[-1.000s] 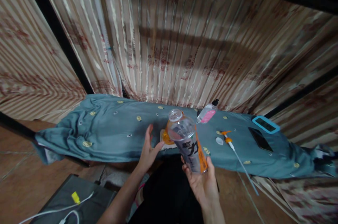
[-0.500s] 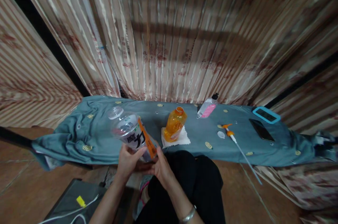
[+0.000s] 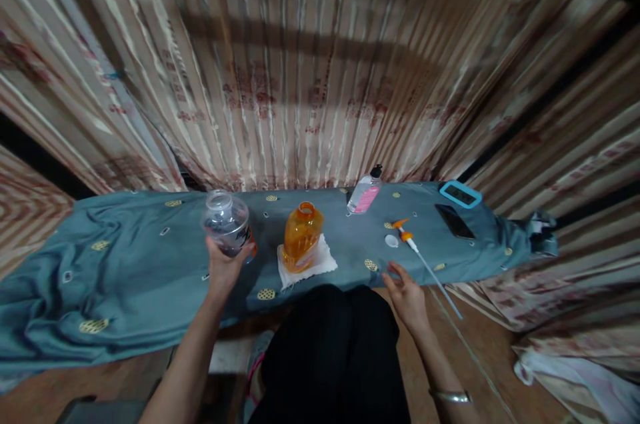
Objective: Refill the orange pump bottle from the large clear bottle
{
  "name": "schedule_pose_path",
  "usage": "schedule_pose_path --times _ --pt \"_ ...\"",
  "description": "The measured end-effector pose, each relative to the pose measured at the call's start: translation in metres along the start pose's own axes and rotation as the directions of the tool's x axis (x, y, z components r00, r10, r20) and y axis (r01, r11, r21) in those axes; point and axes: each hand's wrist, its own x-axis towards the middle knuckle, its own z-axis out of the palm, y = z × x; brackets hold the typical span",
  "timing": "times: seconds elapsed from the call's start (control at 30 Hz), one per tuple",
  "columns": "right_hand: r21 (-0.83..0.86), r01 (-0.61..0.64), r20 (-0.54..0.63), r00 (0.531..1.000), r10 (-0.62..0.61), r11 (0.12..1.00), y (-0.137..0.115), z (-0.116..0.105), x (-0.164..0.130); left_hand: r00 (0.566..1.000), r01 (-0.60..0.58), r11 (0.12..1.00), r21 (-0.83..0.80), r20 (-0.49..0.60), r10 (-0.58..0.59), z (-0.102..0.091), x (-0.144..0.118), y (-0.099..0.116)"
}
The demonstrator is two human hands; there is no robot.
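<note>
Left hand (image 3: 223,269): wrapped from below round the clear bottle (image 3: 227,225), uncapped, upright, over the blue cloth (image 3: 125,264), just left of the orange bottle (image 3: 301,236). A steady, level grip suits it, mouth kept up.

Orange bottle: open-necked, standing on a white tissue (image 3: 320,259) near the cloth's front edge; little room between the two bottles, wide bare cloth further left.

Right hand (image 3: 407,294): fingers loosely spread, holding nothing, at the front edge beside the pump tube (image 3: 423,257).

Far right: pink-labelled bottle (image 3: 364,195), dark phone (image 3: 454,221).
</note>
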Motion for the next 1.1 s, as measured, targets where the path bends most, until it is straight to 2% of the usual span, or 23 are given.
schedule_pose_path --times 0.13,0.3,0.43,0.6,0.77,0.9,0.97,1.03,1.1 --pt "-0.287 0.072 -0.109 0.988 -0.108 0.955 0.019 -0.013 0.048 1.000 0.011 1.000 0.026 -0.025 -0.010 -0.006 -0.006 0.000" --pt "-0.481 0.170 -0.143 0.953 -0.268 0.860 0.025 -0.005 0.090 0.999 0.042 0.995 0.089 -0.029 -0.040 -0.005 -0.007 0.000" --pt "-0.574 0.189 -0.141 0.936 -0.323 0.797 0.032 -0.007 0.102 1.000 -0.013 0.998 0.064 0.000 0.013 -0.003 -0.004 -0.013" --pt "-0.648 0.199 -0.119 0.927 -0.356 0.735 0.032 -0.018 0.107 1.000 0.013 0.998 0.068 0.018 -0.014 -0.004 -0.004 -0.023" --pt "-0.671 0.198 -0.059 0.946 -0.318 0.714 0.024 -0.006 0.116 0.999 0.029 0.992 0.120 0.011 -0.030 -0.004 -0.007 -0.019" --pt "-0.632 0.191 -0.035 0.961 -0.274 0.751 0.011 0.006 0.116 0.996 0.071 0.986 0.150 0.036 -0.077 -0.004 -0.008 -0.017" --pt "-0.588 0.214 -0.027 0.959 -0.283 0.780 -0.004 0.006 0.109 0.997 0.066 0.988 0.137 0.038 -0.072 -0.003 -0.008 -0.018" --pt "-0.530 0.264 -0.036 0.943 -0.332 0.806 -0.029 -0.002 0.094 0.998 0.056 0.991 0.120 0.023 -0.059 -0.002 -0.009 -0.022" --pt "-0.455 0.369 -0.053 0.897 -0.438 0.811 -0.069 -0.014 0.072 1.000 0.006 0.996 0.089 0.019 -0.008 -0.001 -0.010 -0.026"
